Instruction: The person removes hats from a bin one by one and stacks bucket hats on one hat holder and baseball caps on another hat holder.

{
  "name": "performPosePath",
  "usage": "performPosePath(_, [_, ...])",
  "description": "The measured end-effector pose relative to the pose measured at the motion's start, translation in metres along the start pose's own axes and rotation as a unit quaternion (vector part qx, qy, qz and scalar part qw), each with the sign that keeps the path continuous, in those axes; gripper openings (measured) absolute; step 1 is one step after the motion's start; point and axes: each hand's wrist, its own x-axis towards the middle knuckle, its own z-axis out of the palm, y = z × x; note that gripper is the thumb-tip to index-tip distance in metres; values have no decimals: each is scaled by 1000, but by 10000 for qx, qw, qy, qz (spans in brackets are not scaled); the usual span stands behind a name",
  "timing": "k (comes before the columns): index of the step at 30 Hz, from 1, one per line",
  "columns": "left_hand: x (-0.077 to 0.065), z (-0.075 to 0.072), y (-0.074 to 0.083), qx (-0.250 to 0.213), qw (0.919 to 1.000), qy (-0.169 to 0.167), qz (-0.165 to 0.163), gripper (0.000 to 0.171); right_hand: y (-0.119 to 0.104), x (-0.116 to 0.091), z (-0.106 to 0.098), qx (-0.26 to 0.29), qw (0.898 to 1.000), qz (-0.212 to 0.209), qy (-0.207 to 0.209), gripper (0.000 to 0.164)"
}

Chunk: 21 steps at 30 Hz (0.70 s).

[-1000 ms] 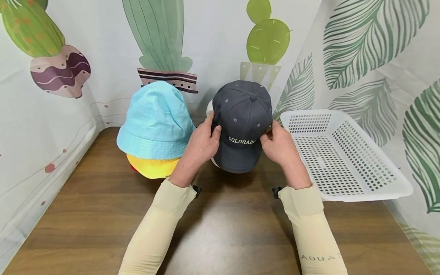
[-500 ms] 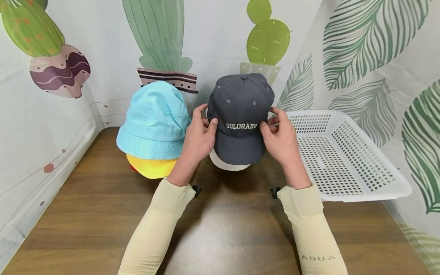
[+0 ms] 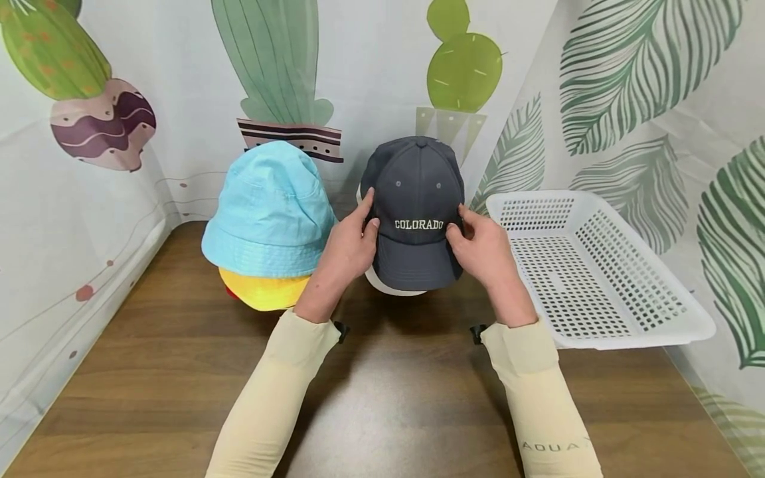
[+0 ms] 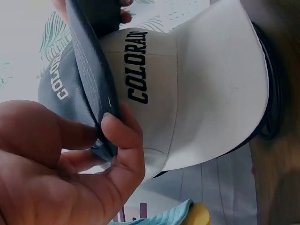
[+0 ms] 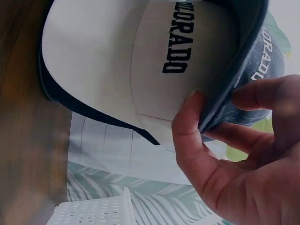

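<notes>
A dark grey baseball cap [image 3: 420, 199] lettered COLORADO sits over a white baseball cap [image 4: 215, 89] of the same lettering. My left hand [image 3: 351, 240] pinches the dark cap's left edge between thumb and fingers; the left wrist view shows the curled fingers at its brim. On the opposite edge, my right hand [image 3: 485, 247] pinches it the same way. Both wrist views show the dark cap's brim lifted off the white crown. Beneath the white cap's brim, another dark brim [image 5: 89, 112] peeks out.
Left of the caps stands a light blue bucket hat [image 3: 271, 212] stacked over a yellow hat [image 3: 263, 289], with a bit of red below. A white perforated basket [image 3: 645, 335] lies at the right on the wooden table [image 3: 394, 398]. A printed cloth [image 3: 382, 66] hangs behind.
The dark cap first rose and tipped back, baring the white brim below, then came down slightly and a little left. Both hands kept their pinch on its edges throughout.
</notes>
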Motion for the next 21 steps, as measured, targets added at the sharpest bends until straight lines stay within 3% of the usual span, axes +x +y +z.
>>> performPosePath(8, [6, 2, -8, 42, 9941, -737, -792, 68, 6, 2, 2, -383, 9983, 18, -442, 58])
performPosePath(15, [11, 10, -11, 550, 9942, -606, -693, 68, 10, 7, 4, -426, 9980, 88, -457, 59])
performPosePath(21, [11, 13, -13, 430, 9947, -552, -759, 70, 17, 10, 11, -358, 9971, 217, -640, 64])
